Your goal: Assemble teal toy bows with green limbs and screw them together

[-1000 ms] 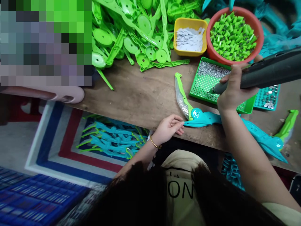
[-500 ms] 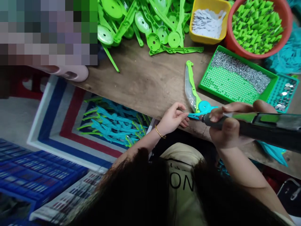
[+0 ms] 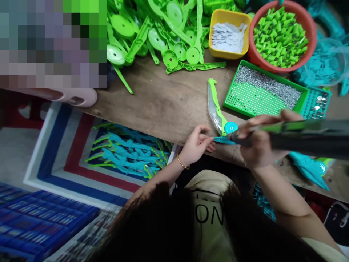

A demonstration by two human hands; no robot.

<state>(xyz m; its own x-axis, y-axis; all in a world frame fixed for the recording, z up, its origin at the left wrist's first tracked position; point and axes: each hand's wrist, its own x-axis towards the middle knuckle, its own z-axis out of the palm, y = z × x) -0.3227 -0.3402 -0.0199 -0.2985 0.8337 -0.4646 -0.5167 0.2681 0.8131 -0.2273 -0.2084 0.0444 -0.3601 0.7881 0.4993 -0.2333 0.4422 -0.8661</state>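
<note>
My left hand [image 3: 195, 145], with a gold bangle at the wrist, pinches the end of a narrow blue plastic part [image 3: 221, 139] at the bench's near edge. My right hand [image 3: 257, 145] is wrapped round an electric screwdriver [image 3: 302, 136], held nearly level across the view. Its tip meets the blue part just right of my left fingertips; the exact contact point is too small to make out. Beyond them, a bright green arm with a clear curved piece [image 3: 214, 109] reaches away from a blue disc [image 3: 231, 127]. The right hand partly hides what lies under it.
Green plastic parts [image 3: 174, 32] are heaped at the back. A yellow tub [image 3: 229, 53], a red bowl [image 3: 312, 36] and a green tray of screws [image 3: 252, 103] stand at the right. Blue-and-green pieces [image 3: 131, 149] fill a striped container [image 3: 72, 160] below left. A person is beside the bench's left.
The view has shifted, so the bench items sit further left and mostly lower. Both hands keep their holds, and the screwdriver tip stays at the blue part.
</note>
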